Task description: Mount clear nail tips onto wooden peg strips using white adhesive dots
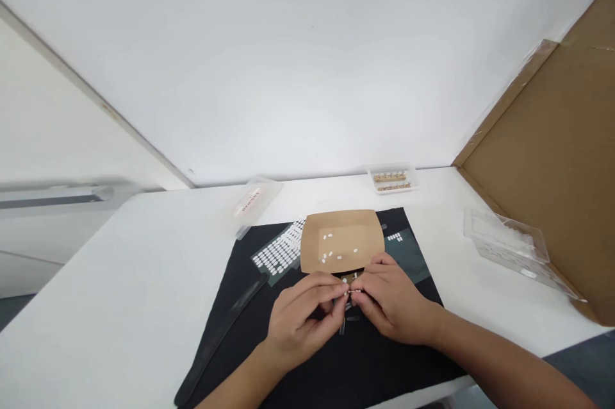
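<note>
Over the black mat [230,345], my left hand [305,313] and my right hand [396,303] meet fingertip to fingertip. Both are closed in a pinch. Between them shows a tiny thin piece [353,292], pale with a reddish tint, too small for me to name. Under and around the fingertips lie several small bits, partly covered by the hands. Just beyond stands a shallow brown cardboard tray [310,229] with several small white ovals in it. A sheet of white oval stickers [276,258] lies left of the tray.
Right of the tray lies a dark green sheet [414,258] with several white ovals. Behind stand a clear box [393,188] holding wooden strips and a translucent lid [252,204] with red lettering. A clear container [519,245] sits by the cardboard panel [552,159] at right.
</note>
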A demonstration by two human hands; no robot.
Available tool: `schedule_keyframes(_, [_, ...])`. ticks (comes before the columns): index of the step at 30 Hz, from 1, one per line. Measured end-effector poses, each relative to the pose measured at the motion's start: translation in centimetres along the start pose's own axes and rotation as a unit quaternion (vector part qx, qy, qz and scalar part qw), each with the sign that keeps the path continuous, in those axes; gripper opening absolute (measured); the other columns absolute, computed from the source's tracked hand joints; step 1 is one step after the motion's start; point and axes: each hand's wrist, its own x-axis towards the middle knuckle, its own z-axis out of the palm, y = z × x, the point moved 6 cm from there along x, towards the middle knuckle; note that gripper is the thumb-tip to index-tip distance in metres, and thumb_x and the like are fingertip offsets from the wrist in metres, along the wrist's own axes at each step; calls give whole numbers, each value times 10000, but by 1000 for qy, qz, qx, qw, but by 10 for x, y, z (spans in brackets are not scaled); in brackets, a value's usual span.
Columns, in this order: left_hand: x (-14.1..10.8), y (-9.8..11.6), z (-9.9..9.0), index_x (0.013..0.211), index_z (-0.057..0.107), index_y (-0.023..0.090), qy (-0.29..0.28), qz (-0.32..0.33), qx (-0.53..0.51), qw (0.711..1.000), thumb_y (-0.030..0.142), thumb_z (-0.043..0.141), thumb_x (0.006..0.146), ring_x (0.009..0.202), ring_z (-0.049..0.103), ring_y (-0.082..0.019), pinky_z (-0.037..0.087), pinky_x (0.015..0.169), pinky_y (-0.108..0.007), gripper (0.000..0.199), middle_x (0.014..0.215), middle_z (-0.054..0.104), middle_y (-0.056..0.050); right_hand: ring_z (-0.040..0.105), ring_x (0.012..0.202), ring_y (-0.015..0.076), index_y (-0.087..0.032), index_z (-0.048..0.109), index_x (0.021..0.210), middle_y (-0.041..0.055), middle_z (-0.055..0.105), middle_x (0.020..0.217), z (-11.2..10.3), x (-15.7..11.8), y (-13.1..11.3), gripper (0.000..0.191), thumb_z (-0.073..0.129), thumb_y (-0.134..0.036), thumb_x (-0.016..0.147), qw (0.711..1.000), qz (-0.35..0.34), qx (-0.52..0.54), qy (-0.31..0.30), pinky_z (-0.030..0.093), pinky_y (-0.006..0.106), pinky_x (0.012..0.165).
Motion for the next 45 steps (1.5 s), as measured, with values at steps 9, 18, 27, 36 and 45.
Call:
schedule_keyframes(9, [1, -6, 0, 1110, 771, 170, -26, -28, -39, 999, 24, 697, 930, 661, 699, -89, 571, 541, -149, 244, 955, 769, -87, 546, 700, 149, -188, 616, 945, -4, 661, 770, -1, 1, 0, 265, 434, -270, 1119, 1000, 3, 9, -3, 360, 341, 832])
schedule_keyframes(18, [2, -7, 0, 1114, 778, 174, -37, -37, -52, 997, 30, 677, 937, 616, 684, -89, 562, 528, -164, 249, 949, 770, -87, 569, 700, 152, -206, 583, 904, -8, 658, 763, 1, 0, 2, 288, 409, -282, 1120, 999, 22, 24, -26, 380, 346, 843])
schedule_keyframes(27, [2, -9, 0, 1115, 772, 168, -35, -36, -67, 997, 24, 690, 921, 639, 704, -103, 567, 536, -173, 255, 950, 771, -100, 568, 690, 141, -198, 601, 918, -14, 666, 768, -1, 0, 1, 252, 451, -274, 1105, 999, 25, 47, -8, 390, 341, 840])
schedule_keyframes(36, [1, -13, -1, 1117, 787, 166, -42, -56, -83, 994, 77, 723, 932, 615, 709, -112, 618, 585, -210, 216, 940, 789, -104, 573, 692, 152, -202, 601, 917, 0, 674, 763, 0, 0, 2, 302, 407, -296, 1128, 999, 18, 28, -15, 393, 354, 836])
schedule_keyframes(45, [-13, -28, 10, 1056, 757, 154, -50, -201, -216, 954, 178, 674, 1020, 457, 677, -68, 562, 422, -153, 93, 980, 721, -77, 566, 730, 156, -195, 611, 963, 7, 712, 822, -4, 0, 0, 261, 437, -273, 1141, 998, -41, -33, 30, 363, 350, 858])
